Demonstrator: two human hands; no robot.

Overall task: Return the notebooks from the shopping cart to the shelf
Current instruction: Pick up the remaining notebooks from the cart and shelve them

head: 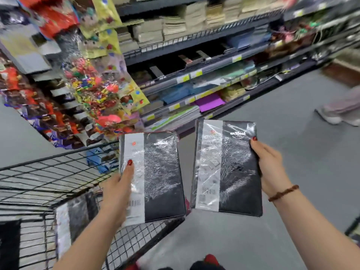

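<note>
Over the near corner of the wire shopping cart [39,172], the left hand [118,190] grips a black, plastic-wrapped notebook [161,178] from below, thumb laid flat on its white band; just beside it, over the grey floor [272,236], the right hand [269,168] grips a second notebook [231,168] of the same kind by its right edge, thumb curled onto the cover, fingers hidden behind; the two books are held apart, covers up; a third notebook [78,211] stands inside the cart against its wire wall; the shelf [194,65] of stacked stationery rises ahead, well apart from both books; a beaded bracelet [283,192] circles the right wrist.
</note>
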